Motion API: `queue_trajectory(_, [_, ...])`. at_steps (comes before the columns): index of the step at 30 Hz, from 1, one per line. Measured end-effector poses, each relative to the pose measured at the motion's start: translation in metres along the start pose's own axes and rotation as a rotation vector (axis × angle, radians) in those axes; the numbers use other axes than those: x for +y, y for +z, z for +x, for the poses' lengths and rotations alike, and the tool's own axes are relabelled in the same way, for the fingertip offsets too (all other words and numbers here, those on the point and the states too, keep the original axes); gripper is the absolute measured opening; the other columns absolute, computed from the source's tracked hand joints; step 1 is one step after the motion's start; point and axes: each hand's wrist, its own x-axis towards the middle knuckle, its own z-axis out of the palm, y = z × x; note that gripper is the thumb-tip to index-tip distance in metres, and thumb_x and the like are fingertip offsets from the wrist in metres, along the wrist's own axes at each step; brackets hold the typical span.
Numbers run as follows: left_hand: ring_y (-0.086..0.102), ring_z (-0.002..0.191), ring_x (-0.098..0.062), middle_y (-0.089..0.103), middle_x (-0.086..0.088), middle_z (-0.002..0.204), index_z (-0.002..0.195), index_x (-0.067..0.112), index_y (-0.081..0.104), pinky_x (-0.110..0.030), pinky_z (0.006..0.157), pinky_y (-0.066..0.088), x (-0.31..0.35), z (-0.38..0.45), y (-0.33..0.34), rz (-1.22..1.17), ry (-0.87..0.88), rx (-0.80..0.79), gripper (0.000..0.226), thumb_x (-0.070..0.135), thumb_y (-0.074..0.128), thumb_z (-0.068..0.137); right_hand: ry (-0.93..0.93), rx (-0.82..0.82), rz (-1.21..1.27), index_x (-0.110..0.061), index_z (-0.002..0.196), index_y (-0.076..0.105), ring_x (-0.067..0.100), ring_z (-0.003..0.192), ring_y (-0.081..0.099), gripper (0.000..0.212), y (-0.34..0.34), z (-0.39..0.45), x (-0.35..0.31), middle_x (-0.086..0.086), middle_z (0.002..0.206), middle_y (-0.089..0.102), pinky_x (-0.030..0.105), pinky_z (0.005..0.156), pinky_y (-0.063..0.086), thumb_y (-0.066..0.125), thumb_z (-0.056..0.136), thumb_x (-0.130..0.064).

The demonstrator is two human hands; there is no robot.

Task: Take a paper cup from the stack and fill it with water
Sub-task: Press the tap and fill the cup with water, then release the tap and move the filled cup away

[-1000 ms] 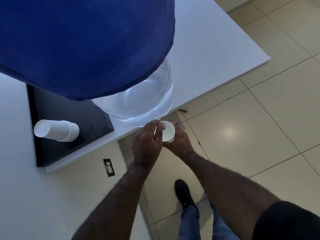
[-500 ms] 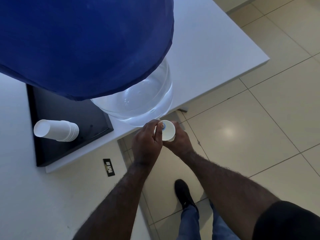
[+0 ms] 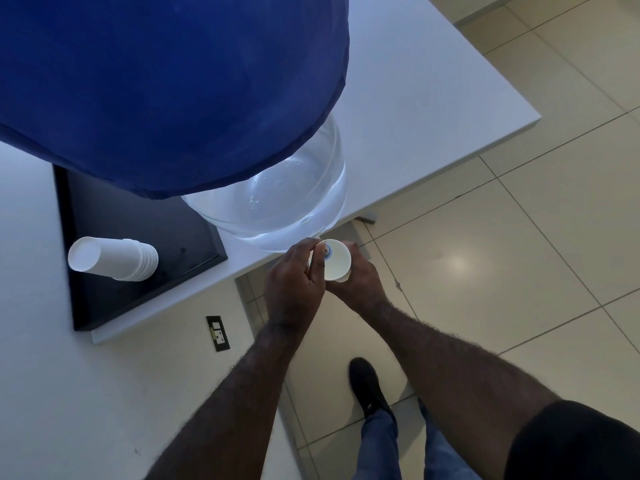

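Observation:
A white paper cup sits upright just below the table edge, under the big clear water bottle with its blue cloth cover. My right hand is wrapped around the cup from the right. My left hand is closed beside the cup's left rim, fingertips pinching a small blue tap that shows over the cup's mouth. Whether water is in the cup cannot be seen. The stack of white paper cups lies on its side on a black tray to the left.
The white table ends at a front edge just behind my hands. Beige floor tiles spread to the right. A black wall socket sits on the white wall at the left. My shoe and jeans are below.
Hardly anything has moved. Both hands stay at the tap with the cup held in the same spot.

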Motion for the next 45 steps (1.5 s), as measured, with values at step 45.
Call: queue_trajectory(45, [0.069, 0.090, -0.031, 0.069, -0.017, 0.129, 0.115, 0.001, 0.073, -0.042, 0.072, 0.061, -0.016, -0.022, 0.000, 0.369, 0.443, -0.028, 0.029, 0.007, 0.079, 0.087, 0.075, -0.003, 0.030, -0.021, 0.119, 0.052, -0.003, 0.089, 0.058, 0.061, -0.008, -0.003, -0.011, -0.006, 0.106, 0.063, 0.003, 0.069, 0.043, 0.086, 0.070, -0.033])
